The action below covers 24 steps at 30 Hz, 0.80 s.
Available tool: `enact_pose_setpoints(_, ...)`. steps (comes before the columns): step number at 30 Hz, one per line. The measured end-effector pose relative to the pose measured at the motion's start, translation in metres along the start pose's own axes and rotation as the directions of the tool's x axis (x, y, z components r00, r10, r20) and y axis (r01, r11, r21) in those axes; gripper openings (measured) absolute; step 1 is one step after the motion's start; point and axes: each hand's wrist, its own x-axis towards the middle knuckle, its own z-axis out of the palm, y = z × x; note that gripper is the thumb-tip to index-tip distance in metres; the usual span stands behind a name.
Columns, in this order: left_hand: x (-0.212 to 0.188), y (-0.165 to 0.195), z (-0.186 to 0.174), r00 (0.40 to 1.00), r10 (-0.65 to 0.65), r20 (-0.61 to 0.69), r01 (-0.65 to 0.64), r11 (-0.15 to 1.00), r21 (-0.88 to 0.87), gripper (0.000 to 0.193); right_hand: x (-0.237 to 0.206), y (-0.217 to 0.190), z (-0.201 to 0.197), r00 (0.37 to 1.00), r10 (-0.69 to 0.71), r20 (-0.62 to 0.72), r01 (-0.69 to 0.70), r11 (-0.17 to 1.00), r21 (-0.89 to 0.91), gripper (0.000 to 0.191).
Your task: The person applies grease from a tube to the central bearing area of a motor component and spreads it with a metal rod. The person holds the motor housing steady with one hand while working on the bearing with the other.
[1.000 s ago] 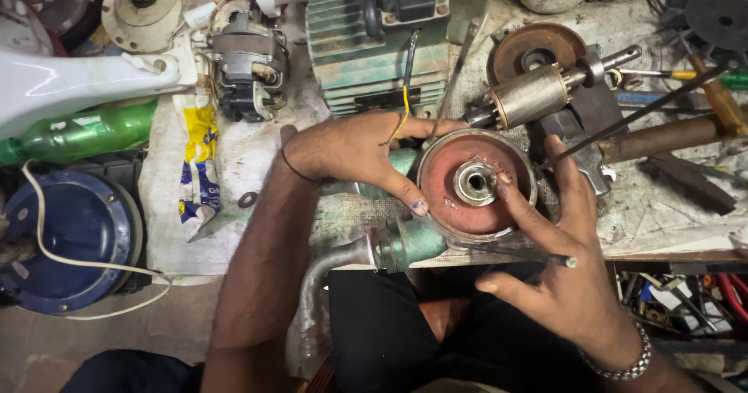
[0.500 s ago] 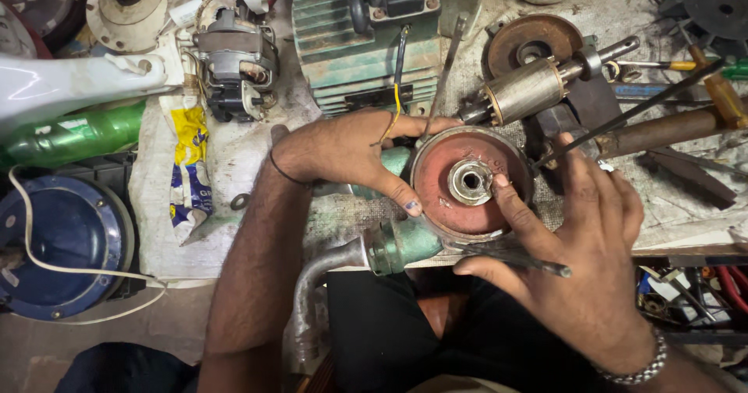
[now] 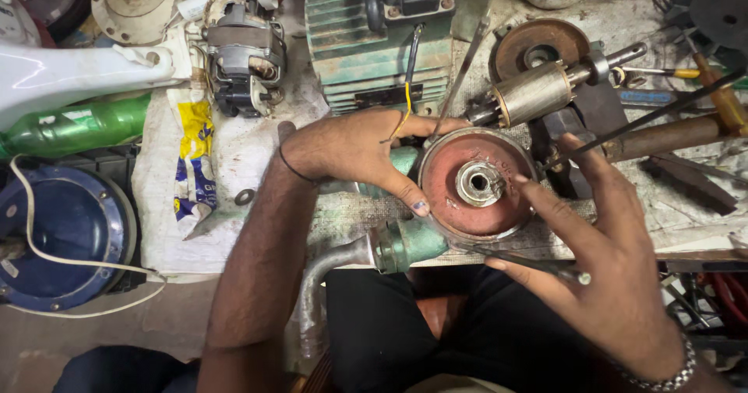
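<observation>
The round red-painted metal end cover (image 3: 477, 183), with its bright steel hub at the centre, sits at the near edge of the cluttered desk (image 3: 257, 159), mounted on a green pump body whose grey pipe bends down toward the person's lap. Compared with half a second ago the cover has not shifted; the right hand (image 3: 615, 284) has drawn slightly toward the near right, its fingers now spread open with one fingertip resting on the cover's right rim, while thumb and forefinger pinch a thin dark metal rod (image 3: 530, 262) that lies along the near rim. The left hand (image 3: 358, 151) stays curled over the far-left rim, thumb pressed on the red face, bracing the cover in place, so the work reads as probing or prying at the rim rather than lifting.

Far right of the cover lies a copper-wound rotor on a steel shaft (image 3: 545, 89); far of the left hand stands a ribbed green motor housing (image 3: 374, 50).

The rod's tip is hidden at the rim, the pump body is mostly covered by the hands, and the right wrist is cut off by the frame
</observation>
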Motion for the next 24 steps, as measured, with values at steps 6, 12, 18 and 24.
enact_pose_setpoints(6, 0.002, 0.0, 0.0, 0.998, 0.061, 0.002, -0.061, 0.998, -0.005, 0.099, 0.004, -0.006, 0.012, 1.0, 0.022, -0.02, -0.019, 0.986, 0.166, 0.081)
enact_pose_setpoints(12, 0.002, -0.003, -0.001, 0.998, 0.057, -0.006, -0.057, 0.996, 0.064, 0.098, 0.002, -0.007, 0.015, 0.999, 0.034, 0.001, -0.034, 0.984, 0.177, 0.082)
enact_pose_setpoints(18, 0.001, -0.002, 0.0, 1.0, 0.011, -0.026, -0.009, 0.997, 0.071, 0.099, 0.001, -0.01, 0.021, 1.0, 0.0, -0.018, 0.004, 0.983, 0.181, 0.085)
enact_pose_setpoints(24, 0.004, -0.005, 0.001, 1.0, 0.027, -0.013, -0.026, 0.998, 0.049, 0.103, -0.001, -0.01, 0.027, 1.0, -0.008, -0.023, 0.012, 0.986, 0.168, 0.091)
